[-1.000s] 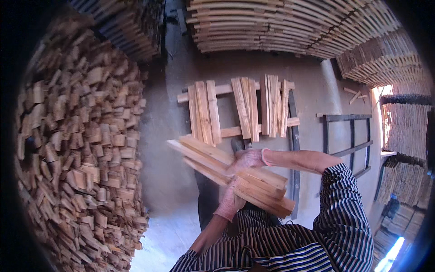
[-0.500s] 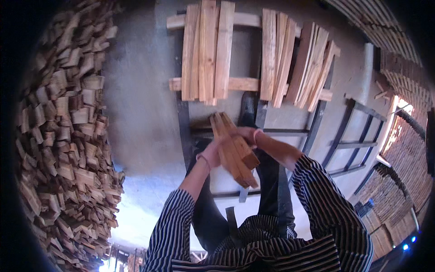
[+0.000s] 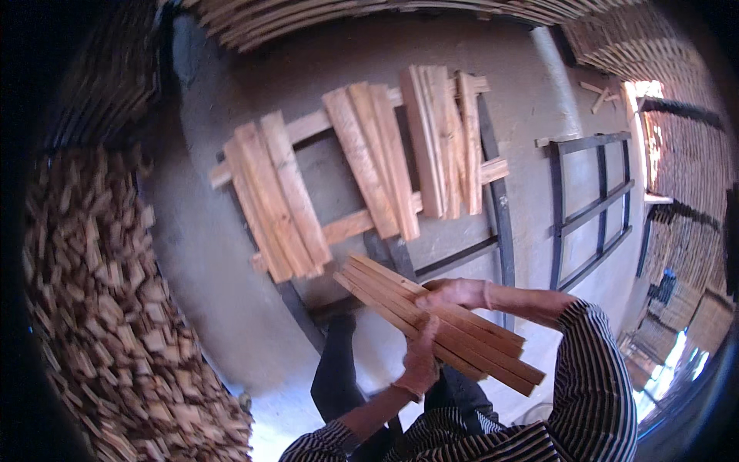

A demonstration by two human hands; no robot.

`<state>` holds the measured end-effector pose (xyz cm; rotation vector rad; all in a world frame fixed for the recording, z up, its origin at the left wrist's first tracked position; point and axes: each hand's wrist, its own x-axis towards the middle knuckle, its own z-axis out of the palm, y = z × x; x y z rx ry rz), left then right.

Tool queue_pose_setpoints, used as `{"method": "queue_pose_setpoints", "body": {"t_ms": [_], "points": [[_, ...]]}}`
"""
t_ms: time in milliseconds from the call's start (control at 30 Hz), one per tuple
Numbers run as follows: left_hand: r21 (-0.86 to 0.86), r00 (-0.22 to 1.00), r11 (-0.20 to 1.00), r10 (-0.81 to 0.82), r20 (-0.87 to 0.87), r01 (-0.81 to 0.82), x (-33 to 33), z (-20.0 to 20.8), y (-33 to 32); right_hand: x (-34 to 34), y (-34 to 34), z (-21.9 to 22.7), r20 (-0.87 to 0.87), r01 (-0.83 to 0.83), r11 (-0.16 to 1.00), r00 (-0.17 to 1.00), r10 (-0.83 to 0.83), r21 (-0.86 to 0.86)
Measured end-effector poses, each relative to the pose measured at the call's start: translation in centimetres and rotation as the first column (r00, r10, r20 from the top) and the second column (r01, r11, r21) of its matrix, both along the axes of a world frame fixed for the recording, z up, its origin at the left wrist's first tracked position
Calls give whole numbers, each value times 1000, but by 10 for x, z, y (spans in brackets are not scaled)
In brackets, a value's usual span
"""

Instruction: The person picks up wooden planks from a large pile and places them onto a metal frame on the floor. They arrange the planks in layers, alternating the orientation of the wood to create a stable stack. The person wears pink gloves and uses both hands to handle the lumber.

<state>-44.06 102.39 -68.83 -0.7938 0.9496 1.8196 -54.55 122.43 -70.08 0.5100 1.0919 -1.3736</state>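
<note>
Both my hands hold a bundle of short wooden planks [image 3: 477, 339], tilted from upper left to lower right in front of my body. My left hand [image 3: 421, 358] grips its near side, thumb across the top; the fingers underneath are hidden. From the far side my right hand [image 3: 456, 293] closes round the bundle's edge. Beyond it, groups of planks lie across two wooden crosspieces [image 3: 350, 225]: one group at the left [image 3: 275, 200], one in the middle [image 3: 372, 158] and one at the right [image 3: 443, 138].
A dark metal frame [image 3: 504, 223] lies under the crosspieces. Another dark frame [image 3: 593, 208] is on the floor to the right. A big heap of wood offcuts [image 3: 100, 308] fills the left side. Stacked slats [image 3: 369, 14] line the far edge, with more stacks [image 3: 677, 254] at the right.
The bundle has swung to a flatter slant and shifted right, with both hands still on it. My view has turned, so the laid planks appear lower and further left.
</note>
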Motion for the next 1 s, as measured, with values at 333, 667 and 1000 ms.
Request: {"method": "queue_pose_setpoints", "body": {"t_ms": [333, 667, 1000], "points": [[-200, 873, 936, -345, -345, 291, -123, -171, 189, -13, 191, -158, -475, 592, 799, 736, -483, 106], [-449, -26, 336, -777, -629, 828, -206, -236, 287, -95, 287, -249, -479, 394, 352, 855, 198, 849], [-964, 464, 187, -882, -81, 187, -279, -246, -58, -146, 91, -242, -667, 657, 359, 302, 681, 663]]}}
